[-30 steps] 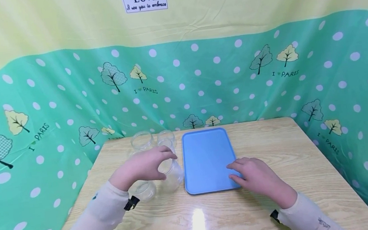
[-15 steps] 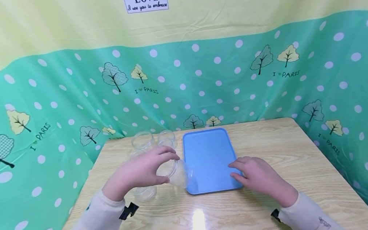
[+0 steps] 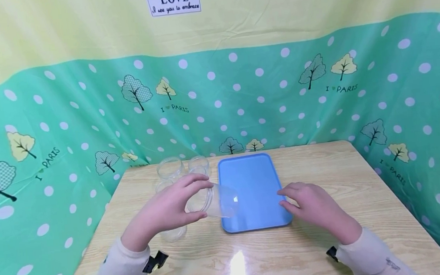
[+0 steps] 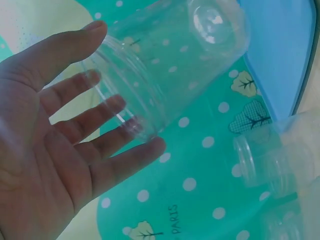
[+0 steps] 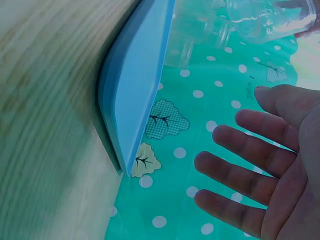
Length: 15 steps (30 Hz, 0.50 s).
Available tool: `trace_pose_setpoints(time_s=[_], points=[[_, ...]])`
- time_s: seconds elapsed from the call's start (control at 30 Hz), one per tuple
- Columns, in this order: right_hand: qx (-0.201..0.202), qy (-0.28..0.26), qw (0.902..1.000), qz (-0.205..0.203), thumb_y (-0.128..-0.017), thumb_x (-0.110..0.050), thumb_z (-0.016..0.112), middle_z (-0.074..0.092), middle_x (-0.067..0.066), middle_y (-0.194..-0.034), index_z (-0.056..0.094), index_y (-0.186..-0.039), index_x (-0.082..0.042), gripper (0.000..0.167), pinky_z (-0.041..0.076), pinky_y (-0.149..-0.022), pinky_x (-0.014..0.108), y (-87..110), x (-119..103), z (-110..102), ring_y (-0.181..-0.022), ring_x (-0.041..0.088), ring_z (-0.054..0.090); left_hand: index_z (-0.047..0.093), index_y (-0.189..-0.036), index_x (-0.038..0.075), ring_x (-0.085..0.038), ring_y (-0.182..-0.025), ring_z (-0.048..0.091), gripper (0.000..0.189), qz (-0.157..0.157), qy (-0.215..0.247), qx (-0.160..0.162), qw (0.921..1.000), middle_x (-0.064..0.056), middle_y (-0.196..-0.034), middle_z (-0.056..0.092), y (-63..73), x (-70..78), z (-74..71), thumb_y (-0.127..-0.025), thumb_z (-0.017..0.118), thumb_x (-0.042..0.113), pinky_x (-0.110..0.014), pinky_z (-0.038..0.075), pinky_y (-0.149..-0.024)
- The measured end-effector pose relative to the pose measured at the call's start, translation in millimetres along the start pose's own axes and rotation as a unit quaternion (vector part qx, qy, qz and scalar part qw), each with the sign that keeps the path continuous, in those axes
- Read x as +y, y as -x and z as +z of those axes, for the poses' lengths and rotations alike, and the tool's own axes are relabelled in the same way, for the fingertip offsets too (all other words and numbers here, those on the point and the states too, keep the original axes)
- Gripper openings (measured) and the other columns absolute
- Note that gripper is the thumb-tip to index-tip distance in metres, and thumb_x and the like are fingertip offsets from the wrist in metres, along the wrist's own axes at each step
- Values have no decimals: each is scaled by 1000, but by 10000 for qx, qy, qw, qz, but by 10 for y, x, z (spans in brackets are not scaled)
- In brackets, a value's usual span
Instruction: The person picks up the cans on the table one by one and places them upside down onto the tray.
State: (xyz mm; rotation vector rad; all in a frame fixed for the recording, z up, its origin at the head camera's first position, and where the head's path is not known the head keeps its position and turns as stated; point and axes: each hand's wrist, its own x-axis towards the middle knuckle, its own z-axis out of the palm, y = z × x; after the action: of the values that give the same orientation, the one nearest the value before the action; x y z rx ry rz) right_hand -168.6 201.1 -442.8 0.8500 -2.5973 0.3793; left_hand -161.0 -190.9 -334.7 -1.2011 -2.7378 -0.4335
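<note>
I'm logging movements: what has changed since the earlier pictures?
The left hand has tipped the clear jar and moved it right, its base now overlapping the blue tray in the head view. The right hand has shifted slightly right. The tray and other visible jars stayed put.

Rm to pass over tray's (image 3: 245, 168) far end; jars (image 3: 170, 169) block L.

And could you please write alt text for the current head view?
A person's left hand holds a clear jar tipped sideways, its base over a blue tray; the right hand, empty, is near the tray's right edge. More clear jars are on the wooden table, to the left.
</note>
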Motion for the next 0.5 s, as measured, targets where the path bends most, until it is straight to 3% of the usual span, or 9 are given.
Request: trace_pose_setpoints(time_s=[0.3, 0.5], points=[[310, -38, 9994, -172, -88, -27, 81, 76, -1, -103, 78, -110, -14, 25, 63, -74, 36, -4, 35, -61, -93, 16, 73, 56, -143, 23, -21, -135, 53, 65, -7, 295, 749, 9968, 1, -149, 51, 57, 39, 213, -86, 84, 38, -42, 53, -107], [395, -111, 9989, -243, -89, -28, 80, 76, -3, -104, 77, -112, -16, 26, 63, -75, 35, -9, 46, -89, -94, 15, 73, 58, -141, 16, -20, -132, 55, 65, -171, 1037, 1099, 9884, 1, -148, 51, 67, 68, 368, -84, 86, 31, -36, 60, -93]])
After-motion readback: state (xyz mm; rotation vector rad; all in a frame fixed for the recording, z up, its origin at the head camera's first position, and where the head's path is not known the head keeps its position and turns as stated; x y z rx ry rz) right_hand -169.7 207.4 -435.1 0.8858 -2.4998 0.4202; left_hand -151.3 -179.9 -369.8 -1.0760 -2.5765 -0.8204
